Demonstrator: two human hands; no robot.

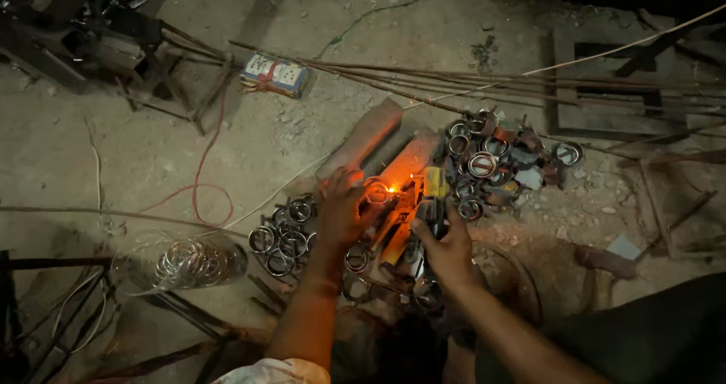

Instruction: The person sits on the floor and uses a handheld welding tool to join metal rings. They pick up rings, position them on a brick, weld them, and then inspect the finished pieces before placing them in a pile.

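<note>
Mid-weld: my left hand (342,212) pins a metal ring (376,193) on the steel bar (401,174), right hand (446,242) grips the electrode holder (433,191) at the spark; loose rings (286,231) left, finished-looking pile (495,161) right.

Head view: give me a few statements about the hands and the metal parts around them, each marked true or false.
1. The right hand holds a tool with a yellow part. True.
2. A bright orange glow shows between the two hands. True.
3. The left hand rests on the coil of wire. False: it is at the ring beside the glow, apart from the coil.
4. Metal rings lie only to the left. False: ring piles lie left and right.
</note>
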